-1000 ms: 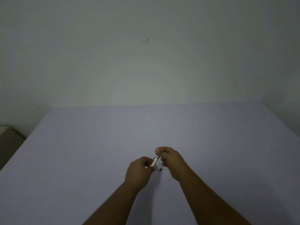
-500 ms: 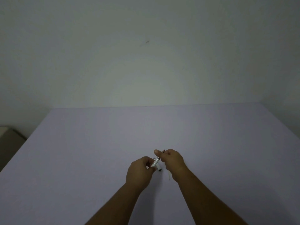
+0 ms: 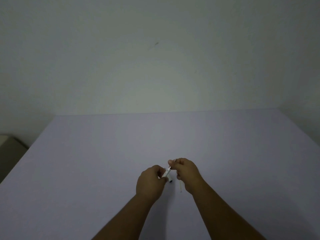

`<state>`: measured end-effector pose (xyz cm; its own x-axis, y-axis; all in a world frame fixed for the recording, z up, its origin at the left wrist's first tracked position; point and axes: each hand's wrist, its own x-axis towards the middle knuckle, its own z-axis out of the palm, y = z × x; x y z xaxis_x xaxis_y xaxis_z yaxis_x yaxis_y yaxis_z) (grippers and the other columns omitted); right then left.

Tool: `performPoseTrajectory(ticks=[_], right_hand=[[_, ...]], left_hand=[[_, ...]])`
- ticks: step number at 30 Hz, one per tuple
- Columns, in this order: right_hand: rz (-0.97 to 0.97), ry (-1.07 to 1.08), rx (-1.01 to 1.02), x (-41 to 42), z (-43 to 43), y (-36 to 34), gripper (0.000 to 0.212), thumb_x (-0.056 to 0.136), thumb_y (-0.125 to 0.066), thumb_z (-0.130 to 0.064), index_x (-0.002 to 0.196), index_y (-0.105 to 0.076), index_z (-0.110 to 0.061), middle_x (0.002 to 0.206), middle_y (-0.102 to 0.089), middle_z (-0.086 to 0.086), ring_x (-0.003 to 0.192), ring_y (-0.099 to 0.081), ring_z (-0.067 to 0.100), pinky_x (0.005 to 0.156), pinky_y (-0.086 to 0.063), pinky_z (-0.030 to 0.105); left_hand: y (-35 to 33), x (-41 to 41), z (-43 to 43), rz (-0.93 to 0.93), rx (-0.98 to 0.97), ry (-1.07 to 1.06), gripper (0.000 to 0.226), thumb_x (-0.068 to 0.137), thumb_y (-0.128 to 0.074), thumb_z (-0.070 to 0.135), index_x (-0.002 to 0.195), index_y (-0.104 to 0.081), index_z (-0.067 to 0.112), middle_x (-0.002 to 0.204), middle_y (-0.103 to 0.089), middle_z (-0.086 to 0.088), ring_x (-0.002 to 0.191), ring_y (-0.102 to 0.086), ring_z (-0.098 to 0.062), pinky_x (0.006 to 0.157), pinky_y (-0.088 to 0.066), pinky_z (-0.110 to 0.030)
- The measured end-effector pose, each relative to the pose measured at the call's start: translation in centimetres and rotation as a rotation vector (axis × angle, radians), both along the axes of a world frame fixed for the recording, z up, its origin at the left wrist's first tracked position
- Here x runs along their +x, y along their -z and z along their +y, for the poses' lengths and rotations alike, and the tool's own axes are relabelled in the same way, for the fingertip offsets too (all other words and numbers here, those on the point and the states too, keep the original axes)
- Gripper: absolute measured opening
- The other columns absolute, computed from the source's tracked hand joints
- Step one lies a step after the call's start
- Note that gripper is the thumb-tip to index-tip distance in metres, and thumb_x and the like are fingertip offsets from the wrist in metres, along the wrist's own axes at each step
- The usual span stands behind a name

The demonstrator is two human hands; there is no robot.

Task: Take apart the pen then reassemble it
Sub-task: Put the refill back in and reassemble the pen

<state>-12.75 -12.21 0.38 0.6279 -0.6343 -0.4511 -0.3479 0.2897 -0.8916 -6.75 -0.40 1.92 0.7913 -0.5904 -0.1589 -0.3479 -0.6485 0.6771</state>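
Observation:
My left hand (image 3: 150,182) grips a short white pen barrel (image 3: 166,173), tilted up to the right. My right hand (image 3: 187,174) pinches a thin part at the barrel's upper end (image 3: 170,168), its fingers closed around it. Behind the barrel, a white piece with a dark tip (image 3: 170,180) lies on the table. A thin pale stick, likely the refill (image 3: 180,187), lies on the table just under my right hand. The dim light hides finer details of the parts.
The work surface is a wide pale lilac table (image 3: 103,161) that meets a plain wall (image 3: 155,66) at the back. A dark object (image 3: 10,149) stands beyond the table's left edge.
Both hands have stayed in nearly the same place. My right hand's fingers have shifted slightly at the barrel's upper end, closer to the left hand.

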Motion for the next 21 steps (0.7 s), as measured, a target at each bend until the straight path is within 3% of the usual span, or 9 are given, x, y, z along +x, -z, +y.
performPoseTrajectory(ticks=[4,9,12,18,21], right_hand=[[0.053,-0.012,-0.019,0.0,0.0,-0.2,0.033,0.081,-0.066,-0.042,0.084,-0.060,-0.010,0.069,-0.054,-0.001,0.059,-0.045,0.012,0.056,-0.040,0.025],[-0.044,0.011,0.018,0.0,0.1,-0.5,0.010,0.086,-0.064,-0.020,0.077,-0.066,-0.015,0.077,-0.064,0.003,0.064,-0.051,0.011,0.061,-0.042,0.024],[-0.016,0.015,0.005,0.6,0.2,-0.4,0.011,0.084,-0.067,-0.020,0.073,-0.066,-0.017,0.077,-0.066,0.001,0.071,-0.056,0.011,0.064,-0.044,0.023],[0.002,-0.058,0.005,1.0,-0.1,-0.4,0.007,0.084,-0.066,-0.019,0.080,-0.069,-0.014,0.077,-0.065,0.002,0.061,-0.051,0.009,0.057,-0.042,0.022],[0.055,-0.067,-0.091,2.0,-0.9,0.1,0.022,0.085,-0.064,-0.026,0.095,-0.070,-0.007,0.075,-0.063,0.001,0.063,-0.053,0.012,0.062,-0.048,0.026]], left_hand=[[-0.1,0.1,-0.1,0.013,0.000,-0.004,0.017,0.083,-0.067,0.023,0.099,-0.067,0.016,0.090,-0.064,0.005,0.079,-0.056,-0.010,0.057,-0.034,-0.009],[-0.4,0.1,-0.4,0.020,0.021,-0.007,0.008,0.083,-0.067,0.023,0.090,-0.064,0.020,0.087,-0.062,0.006,0.077,-0.055,-0.011,0.056,-0.034,-0.010],[-0.4,-0.1,-0.4,0.018,0.018,-0.032,0.016,0.085,-0.065,0.022,0.099,-0.066,0.015,0.095,-0.068,0.000,0.076,-0.054,-0.010,0.053,-0.031,-0.009],[0.1,0.3,-0.4,0.126,0.015,-0.028,0.022,0.082,-0.068,0.023,0.103,-0.069,0.015,0.094,-0.070,0.000,0.077,-0.056,-0.010,0.054,-0.034,-0.010],[0.4,1.2,0.2,0.215,0.022,-0.068,0.020,0.080,-0.070,0.022,0.098,-0.072,0.012,0.091,-0.072,-0.004,0.076,-0.059,-0.014,0.064,-0.050,-0.025]])
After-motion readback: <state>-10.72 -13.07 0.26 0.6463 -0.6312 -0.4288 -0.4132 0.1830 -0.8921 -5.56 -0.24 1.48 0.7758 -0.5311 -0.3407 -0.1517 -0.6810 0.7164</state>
